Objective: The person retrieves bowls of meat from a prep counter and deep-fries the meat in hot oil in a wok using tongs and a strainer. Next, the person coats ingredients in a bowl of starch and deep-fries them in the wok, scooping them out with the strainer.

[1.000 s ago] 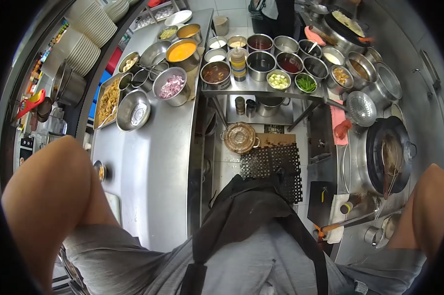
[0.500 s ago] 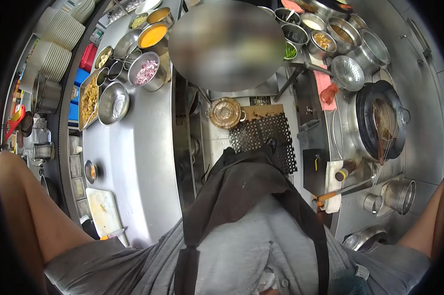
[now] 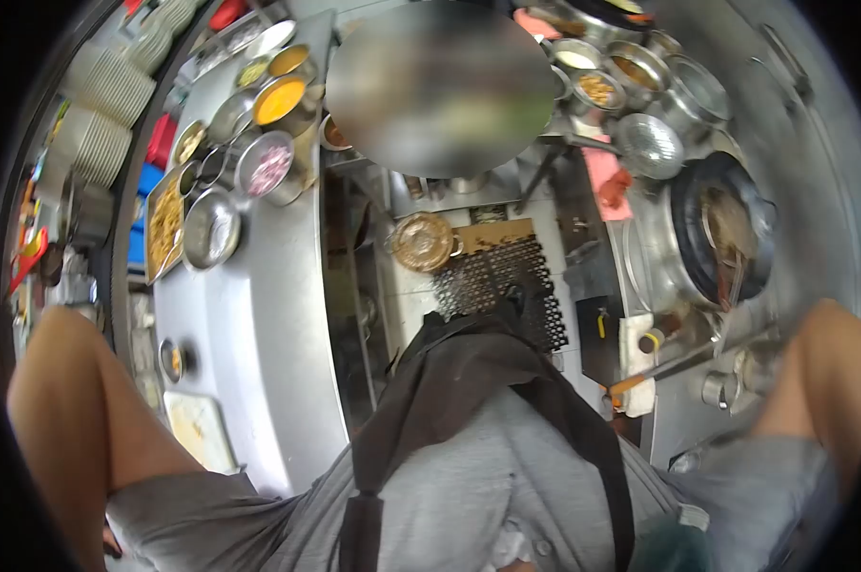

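Observation:
Neither of my hands shows clearly; both bent arms run out of view at the lower edges. My left forearm and elbow [image 3: 63, 381] are beside the steel counter [image 3: 287, 381], close to a white cutting board [image 3: 200, 424] and a small metal bowl [image 3: 171, 360]. On the other side, my right elbow [image 3: 826, 353] is over the stove side, near some steel pots [image 3: 721, 389] and a wooden-handled tool [image 3: 631, 383]. A dark apron [image 3: 430, 372] hangs over my grey shirt [image 3: 450, 496], its straps on both shoulders. What my hands hold, if anything, is hidden.
A black wok [image 3: 683, 229] with utensils in it and a perforated strainer [image 3: 650, 148] are at right. Bowls of orange liquid [image 3: 280, 98] and chopped pink pieces [image 3: 266, 170], plus a noodle tray [image 3: 166, 214], line the left counter. A lidded pot [image 3: 423, 241] and black mat [image 3: 512, 286] lie on the floor.
Both elbows have moved inward in the view, the right one now showing more fully. The whole scene has shifted slightly left and blurred; the knife by the cutting board is now out of sight.

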Motion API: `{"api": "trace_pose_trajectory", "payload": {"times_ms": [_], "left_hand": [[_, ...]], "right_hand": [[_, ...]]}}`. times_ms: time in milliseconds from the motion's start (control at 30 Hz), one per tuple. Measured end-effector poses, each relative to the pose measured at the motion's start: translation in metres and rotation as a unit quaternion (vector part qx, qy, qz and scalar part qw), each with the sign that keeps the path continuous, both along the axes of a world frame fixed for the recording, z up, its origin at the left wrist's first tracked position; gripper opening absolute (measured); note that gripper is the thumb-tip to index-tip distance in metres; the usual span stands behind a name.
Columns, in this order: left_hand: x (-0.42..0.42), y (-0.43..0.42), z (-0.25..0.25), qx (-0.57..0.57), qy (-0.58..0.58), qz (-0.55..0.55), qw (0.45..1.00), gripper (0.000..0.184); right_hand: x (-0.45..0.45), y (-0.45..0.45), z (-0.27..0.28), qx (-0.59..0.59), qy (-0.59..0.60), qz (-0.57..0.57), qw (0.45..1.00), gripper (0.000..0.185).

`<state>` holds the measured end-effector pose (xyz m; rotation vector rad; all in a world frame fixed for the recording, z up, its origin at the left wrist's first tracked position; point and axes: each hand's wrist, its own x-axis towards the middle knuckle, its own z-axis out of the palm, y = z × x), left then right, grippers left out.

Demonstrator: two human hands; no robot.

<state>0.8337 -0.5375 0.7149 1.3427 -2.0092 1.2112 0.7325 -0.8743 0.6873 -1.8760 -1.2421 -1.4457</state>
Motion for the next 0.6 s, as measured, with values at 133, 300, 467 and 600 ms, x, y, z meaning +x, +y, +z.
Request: {"api": "trace_pose_trajectory", "payload": {"times_ms": [133, 300, 467, 600], "left_hand": [[0.04, 0.008, -0.013, -0.071, 0.074, -0.021, 0.994, 0.032], [0.163, 0.062, -0.235, 0.147, 0.438, 0.591, 0.661, 0.037], [0.175, 0.152, -0.478, 0.325, 0.673, 0.564, 0.35, 0.062], [0.159, 0.169, -0.544, 0.199, 0.612, 0.636, 0.426, 0.062]], "right_hand": [[-0.004, -0.04, -0.073, 0.295, 0.049, -0.116, 0.947, 0.032], [-0.034, -0.036, -0.415, 0.238, 0.66, -0.465, 0.54, 0.031], [-0.163, 0.027, -0.55, 0.148, 0.781, -0.409, 0.447, 0.032], [-0.173, -0.022, -0.567, 0.056, 0.775, -0.492, 0.393, 0.03]]}}
